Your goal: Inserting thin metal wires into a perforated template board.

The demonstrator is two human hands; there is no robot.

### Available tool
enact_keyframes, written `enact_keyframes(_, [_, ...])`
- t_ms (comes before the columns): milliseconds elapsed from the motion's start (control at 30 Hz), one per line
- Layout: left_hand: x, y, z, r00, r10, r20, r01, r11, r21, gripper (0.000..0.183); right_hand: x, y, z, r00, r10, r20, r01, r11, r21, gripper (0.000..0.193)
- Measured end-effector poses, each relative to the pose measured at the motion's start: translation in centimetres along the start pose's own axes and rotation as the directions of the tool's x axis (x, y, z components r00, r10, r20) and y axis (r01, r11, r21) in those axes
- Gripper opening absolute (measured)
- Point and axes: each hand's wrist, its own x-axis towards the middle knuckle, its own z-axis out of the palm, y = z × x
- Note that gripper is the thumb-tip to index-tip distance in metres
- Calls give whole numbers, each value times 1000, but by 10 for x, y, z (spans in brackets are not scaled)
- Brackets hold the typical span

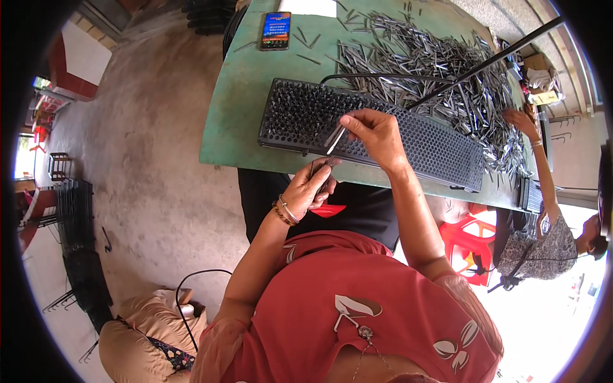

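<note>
My left hand [311,185], with a bracelet and a bangle at its wrist, is closed around a few slim dark metal pieces. Just above it, my right hand [378,135] pinches a slim metal piece [334,139] between thumb and fingers, its lower end shining white. Behind both hands lies a long black perforated tray [421,146]. Upright dark metal pieces [300,110] crowd the holes of its left part, while the right part shows bare holes. A large loose heap of similar slim pieces [434,60] spreads over the table beyond the tray.
The green table [233,121] carries a lit phone [276,30] at its far left. A black metal bar [491,60] slants over the heap. At the right, a co-worker's hand [522,122] reaches to the heap's edge, near a red plastic stool [469,246].
</note>
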Motion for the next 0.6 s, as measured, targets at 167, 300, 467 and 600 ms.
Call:
enact_keyframes(167, [-4,-2,-3,999,-2,-39,3,1000,19,31,9,-3,0,996,-82,-46,79,994,-69,21])
enact_keyframes(300, [-7,-2,1,996,-38,-84,40,999,27,33,11,-1,-1,979,-203,-28,192,955,-225,18])
enact_keyframes(467, [-10,-5,-5,975,56,-217,-71,995,-65,35,-2,-14,2,992,-53,112,56,998,-29,20])
enact_keyframes(600, [-8,-1,1,973,76,-216,-95,993,-77,26,-16,-11,11,974,86,211,-101,993,62,24])
